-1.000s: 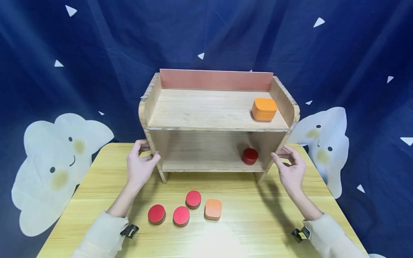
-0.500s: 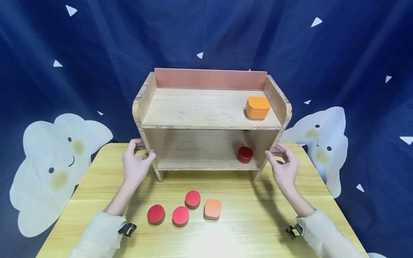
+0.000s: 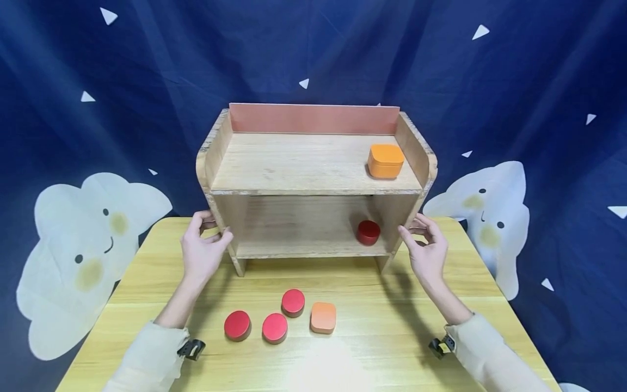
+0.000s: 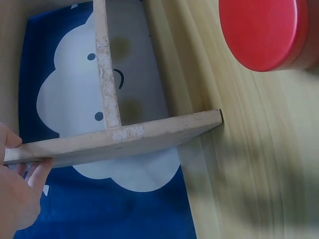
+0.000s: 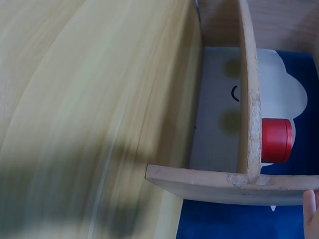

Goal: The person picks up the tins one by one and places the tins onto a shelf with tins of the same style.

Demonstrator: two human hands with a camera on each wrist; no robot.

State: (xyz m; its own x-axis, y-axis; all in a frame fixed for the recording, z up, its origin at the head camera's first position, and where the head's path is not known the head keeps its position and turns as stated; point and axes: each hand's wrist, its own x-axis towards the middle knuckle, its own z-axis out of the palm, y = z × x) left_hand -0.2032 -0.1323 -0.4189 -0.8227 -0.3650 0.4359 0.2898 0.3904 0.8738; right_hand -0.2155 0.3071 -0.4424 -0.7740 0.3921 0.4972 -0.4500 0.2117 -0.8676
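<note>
A two-tier wooden shelf [image 3: 294,163] with a pink back strip stands near the back of the table. My left hand [image 3: 202,250] pinches its left side panel between thumb and fingers, seen also in the left wrist view at the panel [image 4: 159,134]. On the opposite side my right hand [image 3: 427,253] holds the right panel, thumb at the front edge and fingers behind. An orange rounded-square tin [image 3: 386,161] sits at the right of the upper tier. Below it, a red round tin [image 3: 368,233] rests on the lower tier, also visible in the right wrist view.
Three red round tins [image 3: 237,326] stand on the wooden table [image 3: 372,305] in front of the shelf. Beside them lies a peach rounded-square tin [image 3: 323,318]. A dark blue curtain [image 3: 313,49] with white cloud shapes hangs directly behind.
Both hands have shifted the shelf to the left, and the tins on its tiers moved with it. The tins on the table stayed where they were.
</note>
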